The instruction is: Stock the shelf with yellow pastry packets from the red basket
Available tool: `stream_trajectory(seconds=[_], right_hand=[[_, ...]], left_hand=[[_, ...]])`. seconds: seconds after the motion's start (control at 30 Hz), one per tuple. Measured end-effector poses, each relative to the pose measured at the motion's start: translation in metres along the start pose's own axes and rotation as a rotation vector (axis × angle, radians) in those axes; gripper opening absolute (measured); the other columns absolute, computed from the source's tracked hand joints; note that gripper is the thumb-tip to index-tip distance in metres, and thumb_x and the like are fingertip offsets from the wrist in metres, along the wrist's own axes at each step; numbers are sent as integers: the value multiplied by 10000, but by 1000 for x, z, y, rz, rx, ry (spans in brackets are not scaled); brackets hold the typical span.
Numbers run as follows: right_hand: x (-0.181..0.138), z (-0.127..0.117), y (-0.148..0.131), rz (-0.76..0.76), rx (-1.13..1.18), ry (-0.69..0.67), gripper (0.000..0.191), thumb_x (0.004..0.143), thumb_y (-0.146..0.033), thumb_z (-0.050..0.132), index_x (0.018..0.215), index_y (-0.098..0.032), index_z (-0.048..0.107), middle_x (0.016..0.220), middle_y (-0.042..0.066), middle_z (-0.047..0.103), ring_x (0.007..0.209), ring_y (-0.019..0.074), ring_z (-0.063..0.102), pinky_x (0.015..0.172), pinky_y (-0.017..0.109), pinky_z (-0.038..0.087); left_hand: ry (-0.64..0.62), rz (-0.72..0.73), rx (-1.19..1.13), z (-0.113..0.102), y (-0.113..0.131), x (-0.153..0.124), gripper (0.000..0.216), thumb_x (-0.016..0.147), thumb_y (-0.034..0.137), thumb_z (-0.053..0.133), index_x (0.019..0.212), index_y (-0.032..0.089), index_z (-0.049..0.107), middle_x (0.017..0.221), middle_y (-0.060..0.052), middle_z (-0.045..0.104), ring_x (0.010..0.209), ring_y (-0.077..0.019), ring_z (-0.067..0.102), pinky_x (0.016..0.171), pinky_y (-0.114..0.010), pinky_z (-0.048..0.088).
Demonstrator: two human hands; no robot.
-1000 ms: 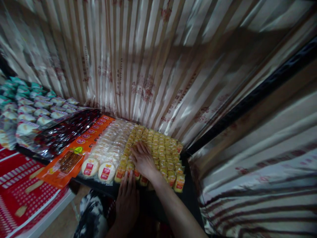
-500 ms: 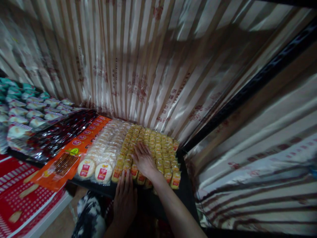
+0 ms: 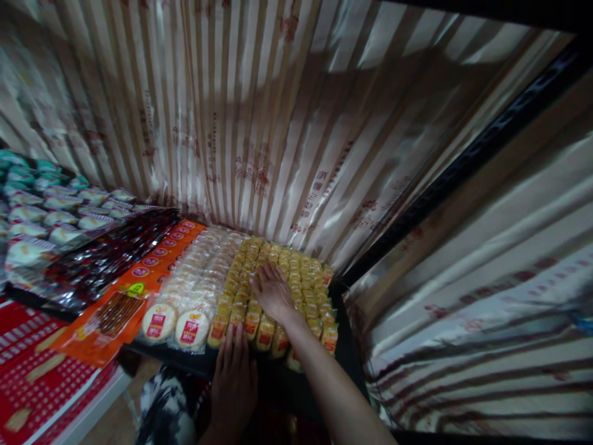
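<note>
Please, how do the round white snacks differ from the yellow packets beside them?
The white snacks are round, while the yellow packets are blocky. The white snacks form two rows; the yellow packets form more. The right hand lies on the yellow packets, whereas the white snacks are untouched. Both are wrapped, show red labels in front, and sit in rows on the black shelf.

Pale, wrinkled sheeting with brown stripes and reddish printed motifs formed the backdrop, glossy in places and crossed by a broad shadow at upper right. A dark, perforated post slanted down to the corner of a black shelf, with striped side sheeting beyond it. The light was dim, and brownish floor showed at lower left beside a red-and-white printed surface.
</note>
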State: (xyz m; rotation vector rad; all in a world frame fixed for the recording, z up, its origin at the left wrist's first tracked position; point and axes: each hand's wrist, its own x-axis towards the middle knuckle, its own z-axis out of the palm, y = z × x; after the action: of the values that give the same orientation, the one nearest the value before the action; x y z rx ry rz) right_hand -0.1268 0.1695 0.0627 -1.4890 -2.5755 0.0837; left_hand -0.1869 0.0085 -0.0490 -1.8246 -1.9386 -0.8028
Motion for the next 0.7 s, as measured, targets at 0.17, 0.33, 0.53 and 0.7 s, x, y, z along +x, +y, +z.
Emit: stream_trajectory(seconds=[0.17, 0.33, 0.53, 0.7], right_hand=[[26, 9, 6, -12, -16, -83, 625, 938, -441, 203, 1340, -7, 404, 1407, 191, 396, 1346, 250, 307, 1143, 414, 87], [37, 15, 10, -38, -29, -124, 609, 940, -414, 191, 1323, -2, 424, 1410, 189, 390, 1347, 236, 307, 1131, 375, 148], [43, 15, 22, 0, -35, -53, 613, 938, -442, 191, 1349, -35, 395, 1430, 168, 367, 1359, 226, 284, 1133, 390, 125], [55, 16, 19, -6, -60, -96, 605, 938, -405, 225, 1329, 20, 404, 1403, 208, 394, 1342, 239, 317, 1130, 360, 159]], left_hand=[[8, -16, -9, 2, 0, -1, 679, 850, 151, 408, 1454, 82, 103, 1427, -160, 375, 1332, -279, 316, 1021, -421, 366], [20, -11, -16, 2, 0, 1, 702, 837, 159, 424, 1454, 75, 99, 1423, -167, 379, 1337, -293, 304, 1017, -431, 364], [12, -4, -7, 6, 0, 1, 709, 830, 152, 435, 1452, 66, 106, 1422, -160, 385, 1336, -288, 306, 1030, -422, 346], [24, -1, -19, 8, -1, 0, 708, 832, 162, 441, 1453, 73, 113, 1421, -153, 388, 1335, -294, 306, 1034, -424, 339]])
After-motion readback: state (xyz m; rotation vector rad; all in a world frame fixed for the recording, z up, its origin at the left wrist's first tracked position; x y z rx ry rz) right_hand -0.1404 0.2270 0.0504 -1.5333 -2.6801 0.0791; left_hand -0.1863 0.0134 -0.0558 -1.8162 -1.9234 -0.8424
